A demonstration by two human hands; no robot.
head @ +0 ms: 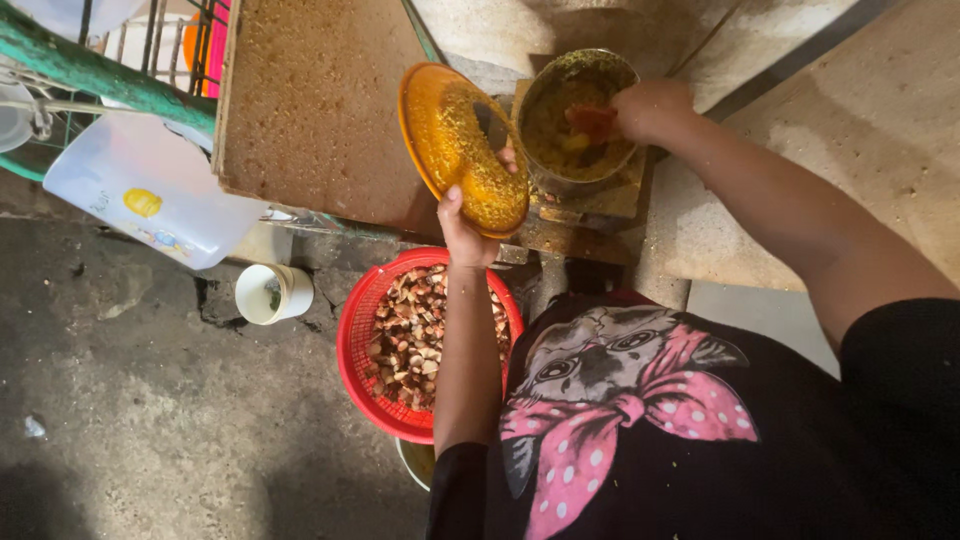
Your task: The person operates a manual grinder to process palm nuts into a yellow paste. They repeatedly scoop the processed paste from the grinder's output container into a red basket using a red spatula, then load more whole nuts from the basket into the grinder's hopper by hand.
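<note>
My left hand grips the lower edge of an orange plate, tilted steeply toward a round metal container. The plate is coated with greenish-yellow crumbly residue. My right hand reaches into the container's right side, fingers bunched on red and yellow pieces lying in the same greenish mix. The container sits on a stained metal block on the counter. What exactly the right fingers pinch is hidden.
A red mesh basket of brown and white chopped pieces stands on the floor below my left arm. A white cup and a clear plastic jug lie left. A brown board and green rack are above.
</note>
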